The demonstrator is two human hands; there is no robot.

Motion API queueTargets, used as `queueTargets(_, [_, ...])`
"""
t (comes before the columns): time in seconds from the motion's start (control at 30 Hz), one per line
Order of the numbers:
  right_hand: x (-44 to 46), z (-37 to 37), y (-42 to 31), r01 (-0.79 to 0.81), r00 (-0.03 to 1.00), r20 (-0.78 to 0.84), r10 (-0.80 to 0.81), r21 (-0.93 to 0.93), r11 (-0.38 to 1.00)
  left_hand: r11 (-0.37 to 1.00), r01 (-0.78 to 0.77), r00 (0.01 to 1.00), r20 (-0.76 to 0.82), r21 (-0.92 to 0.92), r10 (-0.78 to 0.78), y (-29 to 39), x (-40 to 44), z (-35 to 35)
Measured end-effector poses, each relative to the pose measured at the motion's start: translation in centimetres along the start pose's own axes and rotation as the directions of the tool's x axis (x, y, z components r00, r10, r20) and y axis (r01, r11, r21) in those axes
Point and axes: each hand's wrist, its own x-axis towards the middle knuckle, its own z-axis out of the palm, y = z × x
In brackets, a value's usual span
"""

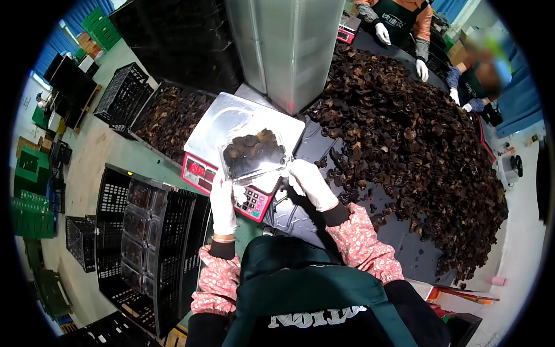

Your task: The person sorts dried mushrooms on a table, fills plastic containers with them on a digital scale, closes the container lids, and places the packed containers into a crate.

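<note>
Between my gloved hands is a clear plastic box (254,155) of dark wood ear mushrooms, its surface shiny with glare. My left hand (224,199) closes on the near left corner. At the near right corner, the fingers of my right hand (311,182) are pinched on the edge. Beneath the box lies the metal pan (217,124) of a red digital scale (254,209) with lit digits; I cannot tell whether the box touches the pan. The scale's keypad shows between my hands.
A large heap of wood ear mushrooms (399,133) covers the table at right. Tall stacks of clear plastic (283,52) stand behind the scale. At left are a mushroom-filled bin (173,115) and a black crate (113,199) holding several clear boxes. Two gloved co-workers (399,23) work across the table.
</note>
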Motion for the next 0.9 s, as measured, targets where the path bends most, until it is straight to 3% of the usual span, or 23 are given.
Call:
queueTargets(0.07, [-1.1, -0.6, -1.5, -0.107, 0.993, 0.066, 0.1, 0.117, 0.987, 0.988, 0.107, 0.994, -0.008, -0.107, -0.109, -0.1, -0.3, -1.0])
queueTargets(0.13, [-2.8, -1.0, -3.1, -0.185, 0.978, -0.083, 0.194, 0.102, 0.977, 0.981, 0.103, 0.991, -0.067, -0.162, -0.115, -0.3, -1.8, -3.3])
queueTargets(0.23, [-5.5, -5.8, -1.5, -0.235, 0.928, -0.269, 0.257, 0.11, 0.966, 0.994, 0.061, 0.947, -0.309, -0.093, -0.087, -0.5, -5.3, -7.7])
queueTargets(0.3, [-7.9, -10.9, 0.5, -0.297, 0.903, -0.265, 0.339, 0.188, 0.936, 0.98, 0.113, 0.893, -0.416, -0.164, -0.172, -1.9, -8.1, -11.3])
queueTargets(0.4, [-9.2, -15.9, 0.9, -0.238, 0.872, -0.402, 0.279, 0.149, 0.96, 0.957, 0.244, 0.799, -0.526, -0.158, -0.291, -5.9, -12.1, -15.3])
queueTargets(0.47, [-7.6, -16.6, -1.2, -0.12, 0.887, -0.429, 0.169, 0.138, 0.983, 0.928, 0.318, 0.803, -0.466, -0.193, -0.372, -6.6, -13.5, -14.6])
queueTargets(0.57, [-2.9, -13.9, -5.9, 0.068, 0.95, -0.3, -0.087, -0.073, 0.995, 0.913, 0.393, 0.841, -0.359, -0.111, -0.406, -7.7, -13.3, -12.1])
queueTargets(0.63, [0.7, -9.9, -9.2, 0.068, 0.958, -0.277, -0.069, -0.014, 0.998, 0.909, 0.407, 0.862, -0.291, -0.094, -0.416, -6.8, -12.0, -9.3])
queueTargets(0.77, [8.0, -3.1, -10.1, 0.175, 0.968, -0.122, -0.219, -0.296, 0.939, 0.951, 0.31, 0.947, -0.082, -0.001, -0.309, -6.2, -9.7, -6.1])
queueTargets(0.83, [12.2, -1.9, -6.7, 0.385, 0.885, 0.08, -0.458, -0.678, 0.626, 0.963, 0.26, 0.965, 0.06, -0.069, -0.256, -6.3, -8.5, -5.1])
queueTargets(0.87, [14.1, -2.2, -4.0, 0.524, 0.766, 0.323, -0.556, -0.815, 0.248, 0.96, 0.239, 0.969, 0.095, -0.145, -0.227, -7.2, -7.9, -4.5])
queueTargets(0.9, [13.6, -0.8, -4.4, 0.547, 0.776, 0.547, -0.314, -0.832, -0.096, 0.951, 0.215, 0.974, 0.125, -0.22, -0.191, -8.1, -7.3, -3.9])
